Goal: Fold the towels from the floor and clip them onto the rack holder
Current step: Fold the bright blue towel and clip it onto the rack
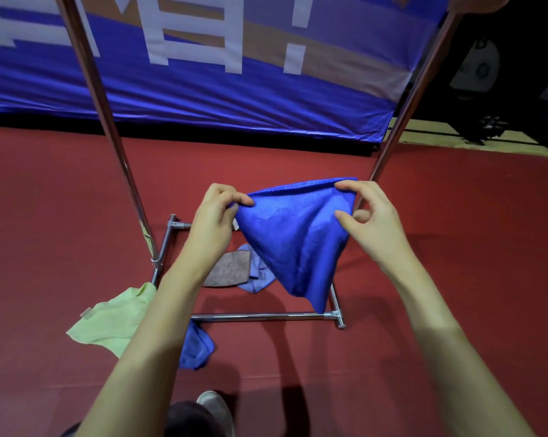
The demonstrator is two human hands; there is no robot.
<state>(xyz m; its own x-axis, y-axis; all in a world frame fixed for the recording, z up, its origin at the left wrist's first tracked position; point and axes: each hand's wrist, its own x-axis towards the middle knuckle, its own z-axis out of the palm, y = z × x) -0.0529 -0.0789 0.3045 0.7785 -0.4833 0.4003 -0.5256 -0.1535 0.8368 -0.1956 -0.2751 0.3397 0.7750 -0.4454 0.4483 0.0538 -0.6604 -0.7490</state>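
I hold a royal-blue towel (294, 238) up in front of me by its top edge. My left hand (214, 222) pinches the towel's left corner between thumb and fingers. At the right corner my right hand (370, 216) pinches the edge with thumb and forefinger, the other fingers spread. The towel hangs down in a point above the metal rack's base (260, 316). The rack's two shiny uprights (108, 121) rise at left and right. More towels lie on the floor: a light-green one (112, 320), a grey-brown one (228, 269), a pale-blue one (257, 275) and a blue one (195, 345).
The floor is dark red carpet (455, 279). A blue banner with white letters (219, 74) hangs behind the rack. My shoe (214, 405) shows at the bottom edge. Dark equipment stands at the far right.
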